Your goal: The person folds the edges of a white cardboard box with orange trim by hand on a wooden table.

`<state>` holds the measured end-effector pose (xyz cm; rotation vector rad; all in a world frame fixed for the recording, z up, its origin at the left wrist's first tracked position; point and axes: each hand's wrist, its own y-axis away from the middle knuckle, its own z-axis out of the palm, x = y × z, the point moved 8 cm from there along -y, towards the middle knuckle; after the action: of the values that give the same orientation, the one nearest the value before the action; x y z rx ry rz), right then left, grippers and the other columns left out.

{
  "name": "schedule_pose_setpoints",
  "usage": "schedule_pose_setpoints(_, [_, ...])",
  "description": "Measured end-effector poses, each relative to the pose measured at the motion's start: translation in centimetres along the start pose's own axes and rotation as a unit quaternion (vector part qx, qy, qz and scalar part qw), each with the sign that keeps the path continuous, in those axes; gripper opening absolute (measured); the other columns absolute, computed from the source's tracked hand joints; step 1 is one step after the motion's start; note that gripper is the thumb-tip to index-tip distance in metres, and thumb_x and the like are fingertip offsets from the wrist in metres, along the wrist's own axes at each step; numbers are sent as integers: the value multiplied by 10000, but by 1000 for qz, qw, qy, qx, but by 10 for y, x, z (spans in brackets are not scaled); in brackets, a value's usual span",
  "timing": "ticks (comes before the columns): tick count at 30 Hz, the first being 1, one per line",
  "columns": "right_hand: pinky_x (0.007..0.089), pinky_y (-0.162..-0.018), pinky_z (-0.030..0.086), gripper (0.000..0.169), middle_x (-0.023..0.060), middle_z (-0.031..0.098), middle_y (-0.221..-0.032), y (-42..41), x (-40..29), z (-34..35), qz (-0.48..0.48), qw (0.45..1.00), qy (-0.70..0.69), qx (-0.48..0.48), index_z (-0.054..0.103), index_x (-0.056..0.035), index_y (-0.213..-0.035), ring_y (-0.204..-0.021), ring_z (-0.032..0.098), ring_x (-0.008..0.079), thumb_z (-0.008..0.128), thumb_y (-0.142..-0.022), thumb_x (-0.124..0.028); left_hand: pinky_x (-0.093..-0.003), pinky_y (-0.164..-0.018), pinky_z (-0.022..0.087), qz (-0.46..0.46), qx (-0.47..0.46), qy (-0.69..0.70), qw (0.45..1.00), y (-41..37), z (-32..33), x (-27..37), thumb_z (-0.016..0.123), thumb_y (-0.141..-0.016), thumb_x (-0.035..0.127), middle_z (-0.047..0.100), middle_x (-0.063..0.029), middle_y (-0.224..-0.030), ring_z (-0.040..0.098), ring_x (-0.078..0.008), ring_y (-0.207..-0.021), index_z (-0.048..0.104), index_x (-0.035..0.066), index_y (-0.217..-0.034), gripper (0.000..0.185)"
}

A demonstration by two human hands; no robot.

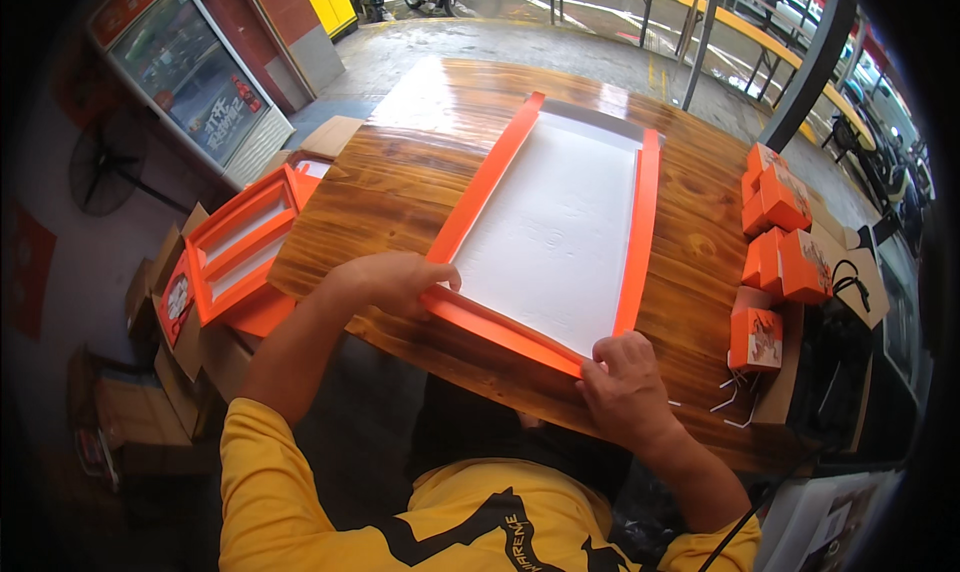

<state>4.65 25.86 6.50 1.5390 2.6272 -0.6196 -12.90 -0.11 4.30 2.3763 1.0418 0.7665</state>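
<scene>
A large orange cardboard box tray (551, 227) with a white inside lies on the varnished wooden table (382, 189), one short side towards me. Orange walls stand along both long sides and the near side. At the far end a greyish panel (592, 120) shows between the two orange side walls. My left hand (401, 281) grips the near left corner, its thumb reaching over the inside edge. At the near right corner, my right hand (626, 377) pinches the wall between thumb and bent fingers. Both hands partly hide the corners they hold.
Several small orange printed boxes (776, 197) line the table's right side. White bent straws or strips (731, 403) lie near them. Left of the table, an orange compartmented box (247, 242) rests on open cartons (199, 347). A drinks fridge (191, 84) and a fan (105, 163) stand beyond.
</scene>
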Motion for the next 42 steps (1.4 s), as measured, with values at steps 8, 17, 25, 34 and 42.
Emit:
schedule_pose_setpoints(8, [537,-1168,463,204,67,623,-883,6,-4,11,-7,1000,19,-9,715,-101,-1136,-841,670,285,647,-944,-85,-488,-919,575,68,136,33,988,5,-9,-2,908,-827,153,735,-175,-1143,716,-403,-1107,621,132,-1350,597])
schedule_pose_setpoints(17, [547,-1196,448,270,67,670,-959,3,2,21,-5,999,-21,-46,722,-114,-1197,-896,698,287,609,-956,-71,-433,-846,581,201,381,-49,901,33,16,3,865,-810,79,710,-73,-981,699,-332,-965,692,87,-929,210])
schedule_pose_setpoints(25, [563,-1193,482,182,42,633,-890,13,7,17,7,999,-39,19,734,-108,-1110,-867,694,241,632,-964,-68,-462,-1018,506,163,447,-236,848,43,22,38,824,-833,164,690,-20,-915,663,-279,-1042,681,148,-942,181])
schedule_pose_setpoints(34, [539,-1213,466,132,27,610,-861,14,10,17,-3,998,-49,40,723,-125,-1080,-853,689,230,645,-982,-86,-446,-816,509,154,454,-132,868,18,44,56,808,-910,282,647,-59,-936,652,-309,-907,621,126,-939,245])
schedule_pose_setpoints(42, [539,-1226,459,102,32,604,-839,18,16,13,-70,997,-39,19,708,-102,-1073,-898,663,245,663,-986,-129,-447,-781,498,150,444,-143,871,15,43,49,823,-896,351,630,-75,-903,639,-318,-868,609,114,-897,320])
